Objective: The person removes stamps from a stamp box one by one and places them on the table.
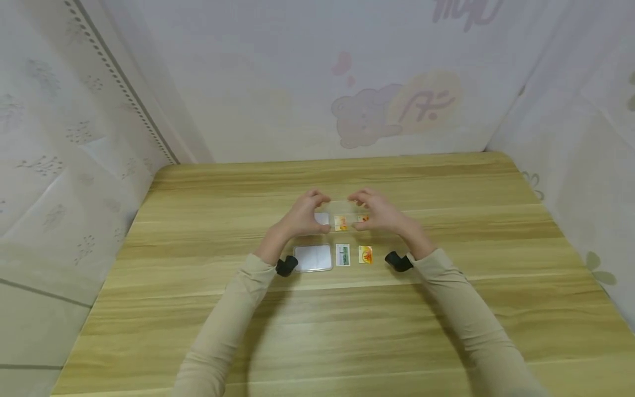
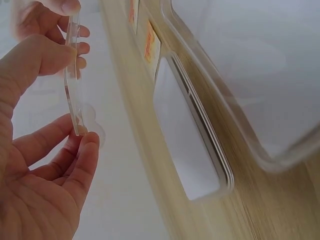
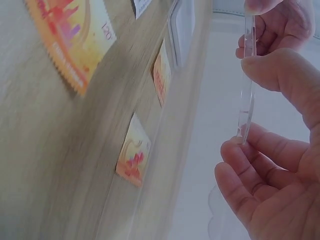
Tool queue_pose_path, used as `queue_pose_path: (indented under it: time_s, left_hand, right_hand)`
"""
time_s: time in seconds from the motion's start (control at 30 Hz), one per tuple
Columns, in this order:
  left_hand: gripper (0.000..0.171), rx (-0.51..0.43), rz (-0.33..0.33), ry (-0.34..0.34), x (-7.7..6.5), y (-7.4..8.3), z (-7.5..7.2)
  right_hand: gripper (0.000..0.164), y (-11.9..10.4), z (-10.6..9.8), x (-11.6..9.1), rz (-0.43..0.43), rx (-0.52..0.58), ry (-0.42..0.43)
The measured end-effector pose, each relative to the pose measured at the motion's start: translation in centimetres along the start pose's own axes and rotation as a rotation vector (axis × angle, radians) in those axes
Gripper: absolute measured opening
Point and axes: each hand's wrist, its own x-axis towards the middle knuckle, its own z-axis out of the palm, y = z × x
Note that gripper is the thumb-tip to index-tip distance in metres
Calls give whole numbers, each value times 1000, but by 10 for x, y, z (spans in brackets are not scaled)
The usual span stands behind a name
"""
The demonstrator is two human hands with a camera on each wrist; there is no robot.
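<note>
Both hands hold one thin, clear plastic plate point(image 2: 73, 100) above the table, pinched at its two ends between thumb and fingers. My left hand point(image 1: 302, 214) grips the left end and my right hand point(image 1: 381, 215) the right end. Seen edge-on in the right wrist view, the clear plate point(image 3: 245, 102) stands nearly upright there. Beneath the hands lie small stamps: two orange-and-yellow ones point(image 1: 340, 223) point(image 1: 363, 219) farther back, with a green-and-grey stamp point(image 1: 343, 255) and a yellow-and-red stamp point(image 1: 365, 255) in front.
A flat clear case with a white face point(image 1: 312, 259) lies left of the front stamps. Behind it, partly covered by the left hand, is a small stack of white-faced cases point(image 2: 185, 140). The wooden table point(image 1: 327, 331) reaches a patterned cloth wall point(image 1: 278, 99) at the back.
</note>
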Motion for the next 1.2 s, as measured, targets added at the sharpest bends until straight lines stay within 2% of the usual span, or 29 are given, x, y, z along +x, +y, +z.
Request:
queue_pose_path:
  time_s: [0.53,1.2]
  left_hand:
    - [63,1,-13,15,-16,-9,-10]
    - [63,21,-36,9,-29,-23,-22]
  right_hand:
    - [64,-8,13,15,7,-52,-18]
    - [63,-17,30,29,-23,-53,-24]
